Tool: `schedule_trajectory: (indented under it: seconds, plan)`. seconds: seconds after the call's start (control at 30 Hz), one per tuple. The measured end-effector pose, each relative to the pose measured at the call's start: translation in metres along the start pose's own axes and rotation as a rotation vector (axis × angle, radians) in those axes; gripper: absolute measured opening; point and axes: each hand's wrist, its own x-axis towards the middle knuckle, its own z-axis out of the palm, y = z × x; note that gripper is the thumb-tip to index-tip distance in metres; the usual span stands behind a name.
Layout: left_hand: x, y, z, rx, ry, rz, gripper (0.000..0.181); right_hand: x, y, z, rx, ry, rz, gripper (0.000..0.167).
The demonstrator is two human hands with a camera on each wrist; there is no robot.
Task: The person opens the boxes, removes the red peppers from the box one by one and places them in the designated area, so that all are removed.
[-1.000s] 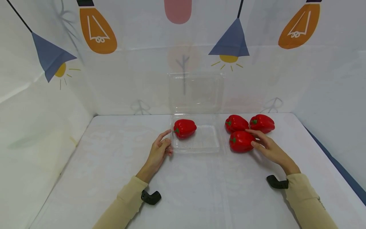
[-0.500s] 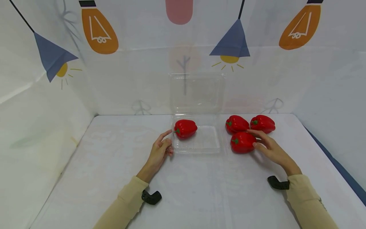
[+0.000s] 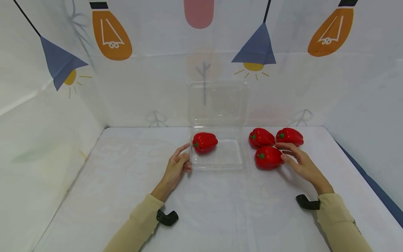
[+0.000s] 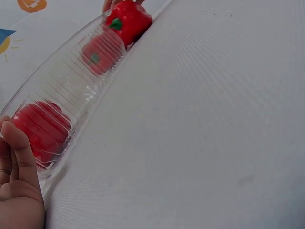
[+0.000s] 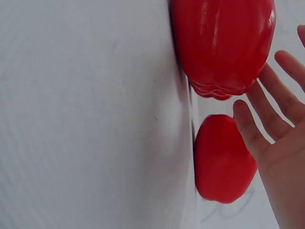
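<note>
A red bell pepper [image 3: 205, 142] lies in the left part of a clear hinged plastic box [image 3: 231, 164], whose lid stands up at the back. My left hand [image 3: 176, 166] touches the box's left wall with its fingertips; the index finger is straight. To the right of the box, a front red bell pepper [image 3: 267, 158] lies on the table. My right hand [image 3: 300, 164] is at that pepper's right end, fingers spread and not wrapped round it. In the right wrist view the fingers [image 5: 267, 102] look nearly straight.
Behind the front pepper lie two more red bell peppers, one at left [image 3: 261, 137] and one at right [image 3: 290, 135]. The white table [image 3: 217, 210] ends against a white printed cloth wall [image 3: 151, 91] at the back.
My right hand has drifted slightly right, away from the front pepper. My left hand, the box and the peppers keep their places; the whole head view has shifted a little.
</note>
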Motion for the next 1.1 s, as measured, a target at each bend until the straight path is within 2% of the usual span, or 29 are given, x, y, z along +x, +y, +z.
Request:
schedule_trajectory:
  seconds: [0.5,0.8,0.9,1.03,1.1]
  plan:
    - [-0.001,-0.001,0.002,-0.037,0.018,-0.004,0.043,0.005,-0.007,0.001,-0.029,0.121,-0.115,0.043]
    - [0.000,-0.001,0.004,-0.027,0.022,0.001,0.044,0.009,-0.031,0.006,-0.041,0.113,-0.141,0.044]
    - [0.000,-0.001,0.004,-0.022,0.024,0.001,0.043,0.010,-0.045,0.011,-0.044,0.105,-0.155,0.042]
    - [0.000,-0.001,0.003,-0.015,0.027,0.005,0.043,0.011,-0.067,0.016,-0.050,0.075,-0.159,0.043]
    - [-0.001,-0.002,0.003,-0.014,0.028,0.003,0.043,0.013,-0.067,0.019,-0.045,0.054,-0.162,0.045]
